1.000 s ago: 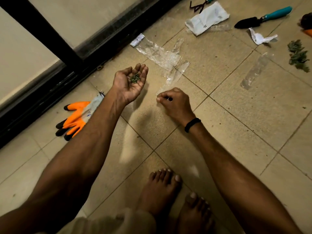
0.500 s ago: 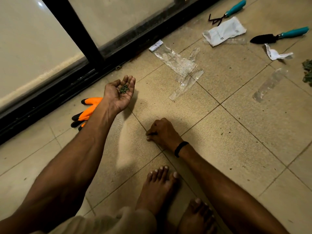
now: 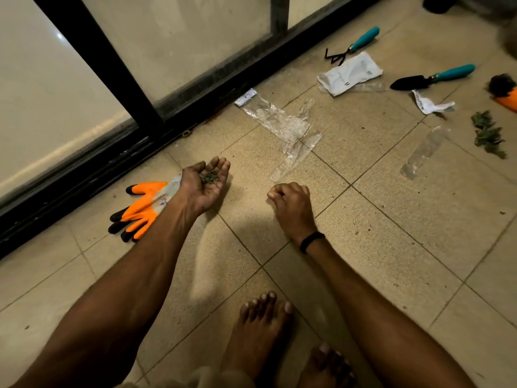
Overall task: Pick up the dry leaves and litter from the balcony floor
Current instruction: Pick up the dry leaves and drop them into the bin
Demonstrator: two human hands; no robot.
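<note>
While our left hand [image 3: 205,189] lies cupped palm-up, fingers loosely spread, dry leaf crumbs [image 3: 209,177] sit in its palm. At its 3 o'clock our right hand [image 3: 292,204] curls on the tile [image 3: 397,219]; whether it pinches anything we cannot tell. Print on the white packet [image 3: 349,72] at 1 o'clock is unreadable.

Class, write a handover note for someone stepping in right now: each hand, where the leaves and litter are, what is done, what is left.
Left hand: palm up, open, cupping a few dry leaf bits.
Right hand: fingers curled, down at the floor; whether it pinches anything cannot be seen.
Done: only that palmful is gathered.
To do: leaf pile at far right, clear wrapper by the door track, clear strip, white packet and torn paper, all lying on the floor.
</note>
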